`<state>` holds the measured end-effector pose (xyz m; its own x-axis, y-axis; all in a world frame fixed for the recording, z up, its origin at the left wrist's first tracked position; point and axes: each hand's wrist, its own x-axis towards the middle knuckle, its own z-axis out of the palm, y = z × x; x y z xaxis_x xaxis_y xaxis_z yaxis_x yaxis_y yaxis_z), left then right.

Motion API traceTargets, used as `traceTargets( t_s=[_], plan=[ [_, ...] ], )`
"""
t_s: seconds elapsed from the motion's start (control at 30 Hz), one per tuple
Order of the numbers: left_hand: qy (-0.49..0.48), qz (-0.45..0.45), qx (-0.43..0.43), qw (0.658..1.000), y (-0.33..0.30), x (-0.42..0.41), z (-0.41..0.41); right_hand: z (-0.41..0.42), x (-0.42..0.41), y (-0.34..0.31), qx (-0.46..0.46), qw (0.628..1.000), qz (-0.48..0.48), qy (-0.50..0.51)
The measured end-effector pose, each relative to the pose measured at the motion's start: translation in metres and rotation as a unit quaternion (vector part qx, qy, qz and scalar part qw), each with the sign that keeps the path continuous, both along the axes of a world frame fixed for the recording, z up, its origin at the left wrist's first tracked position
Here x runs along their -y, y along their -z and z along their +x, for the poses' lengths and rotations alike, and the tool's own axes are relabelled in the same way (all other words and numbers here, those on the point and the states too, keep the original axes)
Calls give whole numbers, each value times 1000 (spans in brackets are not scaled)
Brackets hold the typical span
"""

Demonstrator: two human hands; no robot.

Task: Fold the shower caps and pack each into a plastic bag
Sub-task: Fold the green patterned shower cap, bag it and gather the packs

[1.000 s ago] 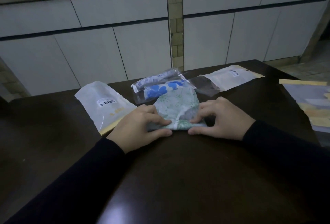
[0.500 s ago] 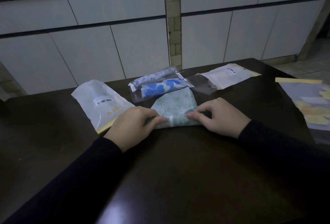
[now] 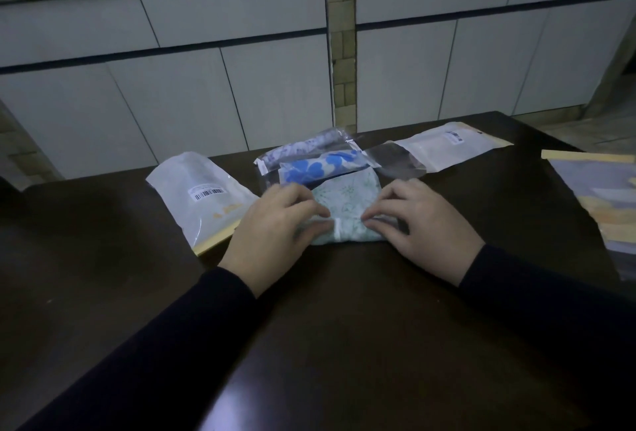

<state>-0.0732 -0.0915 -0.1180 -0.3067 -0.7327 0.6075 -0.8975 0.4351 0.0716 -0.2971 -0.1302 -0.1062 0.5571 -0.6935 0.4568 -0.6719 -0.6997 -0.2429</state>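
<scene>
A pale green patterned shower cap (image 3: 347, 203) lies on the dark table (image 3: 344, 327), its near edge rolled over into a thick band. My left hand (image 3: 275, 227) grips the left end of that roll, fingers curled on top. My right hand (image 3: 420, 220) presses the right end with its fingertips. Just behind the cap lie two packed bags: one with a blue flowered cap (image 3: 323, 165) and one with a grey patterned cap (image 3: 303, 150).
A white plastic bag with a barcode (image 3: 203, 196) lies left of my left hand. Another white bag (image 3: 444, 148) and a clear dark bag (image 3: 395, 160) sit at the back right. A stack of bags (image 3: 599, 196) is at the right edge. Tiled wall behind.
The rolled near edge of the green cap has been turned over further away from me. Both hands have shifted slightly forward along with it.
</scene>
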Motion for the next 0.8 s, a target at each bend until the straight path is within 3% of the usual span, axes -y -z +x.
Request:
traceTargets(
  t_s=[0.1,0.4,0.6,0.8],
  plan=[
    [27,50,-6,998,2,-1,-1,2,-2,0,-19,999,15,-38],
    [16,158,-23,987,0,6,8,3,-6,-5,-90,994,60,7],
    [22,135,-11,990,0,0,6,2,-5,-3,-90,995,31,-4],
    [-11,207,-50,977,-11,-2,1,4,-4,-7,-62,995,78,6]
  ],
)
